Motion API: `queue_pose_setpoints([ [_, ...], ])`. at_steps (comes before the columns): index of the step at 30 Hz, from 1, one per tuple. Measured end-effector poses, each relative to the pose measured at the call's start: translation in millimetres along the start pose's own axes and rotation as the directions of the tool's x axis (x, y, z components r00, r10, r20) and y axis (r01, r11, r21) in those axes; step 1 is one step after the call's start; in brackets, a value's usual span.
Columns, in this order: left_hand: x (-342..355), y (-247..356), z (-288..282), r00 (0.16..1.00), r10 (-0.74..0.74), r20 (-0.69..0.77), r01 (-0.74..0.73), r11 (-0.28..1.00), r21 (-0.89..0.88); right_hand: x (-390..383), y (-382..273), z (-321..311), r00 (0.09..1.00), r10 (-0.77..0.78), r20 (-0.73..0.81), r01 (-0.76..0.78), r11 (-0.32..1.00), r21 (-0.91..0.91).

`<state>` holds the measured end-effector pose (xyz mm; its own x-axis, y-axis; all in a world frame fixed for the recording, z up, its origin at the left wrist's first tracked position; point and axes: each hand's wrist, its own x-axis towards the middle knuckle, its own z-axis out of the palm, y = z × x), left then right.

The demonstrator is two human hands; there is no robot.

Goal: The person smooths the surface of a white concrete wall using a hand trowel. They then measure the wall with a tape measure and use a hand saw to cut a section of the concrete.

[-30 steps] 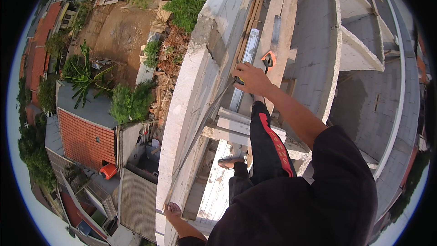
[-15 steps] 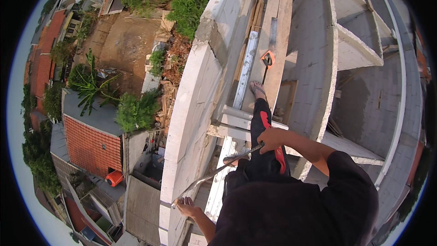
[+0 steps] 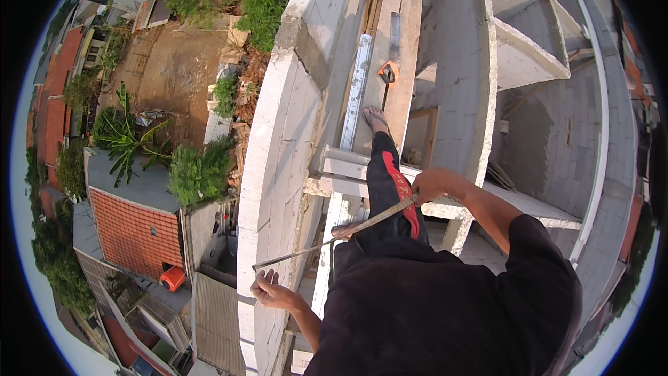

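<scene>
My right hand (image 3: 431,185) is closed around one end of a long thin metal strip (image 3: 334,237) that resembles a measuring tape blade. The strip slants down to the left across my legs, slightly twisted. Its far end lies just above the fingertips of my left hand (image 3: 273,291), which is palm up with loosely curled fingers apart, over the pale block wall (image 3: 268,167). Whether those fingertips touch the strip cannot be made out.
My sandalled foot (image 3: 376,120) stands on wooden planks (image 3: 407,42). Ahead lie an orange-handled tool (image 3: 388,73), seemingly a handsaw, and a pale metal rail (image 3: 357,83). Deep rooms drop away right of a block wall (image 3: 487,83); left, far below, are roofs (image 3: 136,223) and trees.
Both hands have moved upward in view, and the strip has swung and twisted to a flatter slant. Its far end has risen from beside the left hand to above its fingertips. The view has shifted.
</scene>
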<state>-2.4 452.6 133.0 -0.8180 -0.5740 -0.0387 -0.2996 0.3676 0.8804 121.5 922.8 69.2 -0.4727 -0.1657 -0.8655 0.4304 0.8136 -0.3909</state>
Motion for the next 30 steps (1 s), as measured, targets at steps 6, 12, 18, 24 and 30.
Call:
queue_pose_setpoints([
  [6, -24, 12, 26, 0.942, 0.072, 0.328, -0.087, 0.996, 0.031, -30, -21, -1, 0.998, 0.066, 0.006, -0.066, 0.998, -0.005],
  [12, -25, 12, 48, 0.819, 0.059, 0.570, -0.129, 0.988, 0.084, -26, -11, 26, 0.992, 0.122, 0.008, -0.122, 0.991, 0.050],
  [18, -7, 51, 124, 0.668, 0.148, 0.729, -0.386, 0.907, 0.170, -18, -2, 43, 0.923, 0.218, -0.317, -0.090, 0.924, 0.371],
  [24, 31, 115, 323, 0.560, 0.385, 0.734, -0.527, 0.849, -0.044, 34, -55, 37, 0.565, 0.350, -0.747, 0.214, 0.813, 0.542],
  [30, 82, 162, 558, 0.217, 0.613, 0.759, -0.945, 0.326, 0.007, 102, -42, 7, 0.574, 0.127, -0.809, 0.298, 0.888, 0.350],
])
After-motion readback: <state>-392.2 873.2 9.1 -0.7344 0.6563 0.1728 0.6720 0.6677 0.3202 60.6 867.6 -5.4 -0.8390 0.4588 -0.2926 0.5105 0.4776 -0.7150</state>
